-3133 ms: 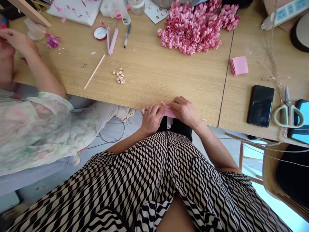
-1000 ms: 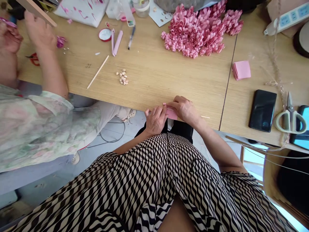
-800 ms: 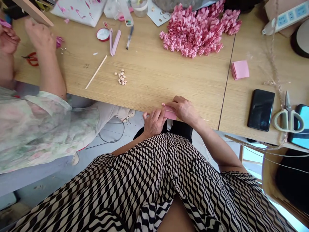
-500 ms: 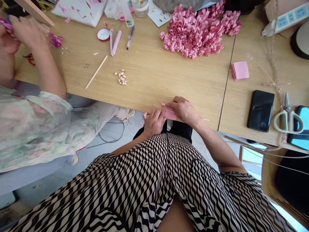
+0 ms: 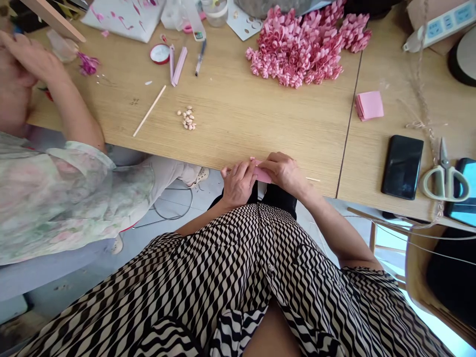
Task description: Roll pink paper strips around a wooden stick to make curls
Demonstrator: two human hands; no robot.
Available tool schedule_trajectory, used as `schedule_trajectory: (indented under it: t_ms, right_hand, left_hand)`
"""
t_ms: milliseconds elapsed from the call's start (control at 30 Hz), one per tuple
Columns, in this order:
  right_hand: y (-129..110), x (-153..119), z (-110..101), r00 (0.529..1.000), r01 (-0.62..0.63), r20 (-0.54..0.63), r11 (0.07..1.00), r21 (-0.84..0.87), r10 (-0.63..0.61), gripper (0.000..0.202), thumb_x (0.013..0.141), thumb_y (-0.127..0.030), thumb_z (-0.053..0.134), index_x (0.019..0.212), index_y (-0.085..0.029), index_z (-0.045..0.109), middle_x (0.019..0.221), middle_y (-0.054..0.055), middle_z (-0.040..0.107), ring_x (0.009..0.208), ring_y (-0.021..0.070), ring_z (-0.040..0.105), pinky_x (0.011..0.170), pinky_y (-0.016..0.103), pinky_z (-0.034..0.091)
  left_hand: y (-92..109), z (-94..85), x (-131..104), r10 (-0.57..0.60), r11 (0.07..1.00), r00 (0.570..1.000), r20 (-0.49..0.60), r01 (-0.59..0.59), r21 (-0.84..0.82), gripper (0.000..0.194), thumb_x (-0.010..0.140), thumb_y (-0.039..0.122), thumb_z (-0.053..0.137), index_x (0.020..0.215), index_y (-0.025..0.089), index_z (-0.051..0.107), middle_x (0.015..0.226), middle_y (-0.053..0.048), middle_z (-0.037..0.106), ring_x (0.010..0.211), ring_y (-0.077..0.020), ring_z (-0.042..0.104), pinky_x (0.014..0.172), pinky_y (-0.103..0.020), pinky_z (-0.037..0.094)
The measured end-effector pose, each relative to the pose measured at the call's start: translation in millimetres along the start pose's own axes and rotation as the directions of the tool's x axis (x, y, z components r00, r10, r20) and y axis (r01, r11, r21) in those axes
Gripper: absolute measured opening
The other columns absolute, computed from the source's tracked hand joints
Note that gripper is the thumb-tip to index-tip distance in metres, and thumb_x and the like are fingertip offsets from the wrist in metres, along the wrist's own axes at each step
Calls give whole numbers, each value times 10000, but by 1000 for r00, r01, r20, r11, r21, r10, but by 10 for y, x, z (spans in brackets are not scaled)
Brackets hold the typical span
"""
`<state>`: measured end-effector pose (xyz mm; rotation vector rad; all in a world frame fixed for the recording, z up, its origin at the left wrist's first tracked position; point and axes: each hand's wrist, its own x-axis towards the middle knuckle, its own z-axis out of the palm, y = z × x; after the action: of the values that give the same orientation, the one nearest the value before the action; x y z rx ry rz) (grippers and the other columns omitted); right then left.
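Both my hands meet at the near edge of the wooden table (image 5: pixel 238 109). My left hand (image 5: pixel 238 181) and my right hand (image 5: pixel 284 171) pinch a small piece of pink paper (image 5: pixel 261 174) between their fingertips; most of the paper is hidden by the fingers. A thin wooden stick (image 5: pixel 313 179) lies on the table just right of my right hand. Farther right lies a stack of pink paper squares (image 5: pixel 369 105). At the back sits a large heap of curled pink paper pieces (image 5: pixel 305 44).
A co-worker in a floral top (image 5: pixel 55 188) sits at the left, hands (image 5: pixel 26 59) raised over that table end. A long wooden skewer (image 5: pixel 149 110), small beads (image 5: pixel 187 118), a black phone (image 5: pixel 402 166), scissors (image 5: pixel 444 173) and a power strip (image 5: pixel 439 25) lie on the table.
My hands have stayed at the table edge, fingers shifting slightly on the pink paper. The co-worker's hands have moved about at the far left.
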<state>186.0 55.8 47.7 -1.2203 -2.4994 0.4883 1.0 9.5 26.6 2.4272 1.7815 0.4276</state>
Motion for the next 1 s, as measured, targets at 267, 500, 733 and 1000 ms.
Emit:
schedule_trajectory:
  t_ms: [267,500,733,1000]
  right_hand:
    - [2,1,62,999,-17,-39,1000,-20,16,310,982,-321,433,1039,-228,723,929,82,667,841,183,552,785,312,435]
    - [11,5,60,999,-26,-30,1000,-7,26,293,977,-306,442,1035,-227,719,929,80,661,835,182,557,782,305,438]
    - [49,44,21,994,-68,-80,991,117,78,282,961,-255,455,1020,-156,712,947,105,666,847,184,593,768,296,454]
    - [62,15,73,987,-64,-135,984,166,86,276,950,-259,467,1032,-150,706,911,105,665,840,192,594,771,302,467]
  left_hand:
    - [-123,-21,-69,37,999,996,-87,-40,-31,406,1011,367,350,1339,267,567,1158,-91,661,1143,-220,579,953,-403,261]
    - [-86,-41,-33,65,998,998,-23,-65,13,409,1012,372,337,1302,236,590,1195,-111,662,1170,-241,556,952,-428,256]
    - [-54,-47,42,56,998,998,27,-57,7,428,1014,361,322,1343,201,544,1187,-130,660,1164,-257,541,962,-439,263]
    - [-49,-49,37,71,997,997,39,-71,19,463,1015,392,303,1356,181,535,1213,-140,651,1167,-265,519,973,-451,260]
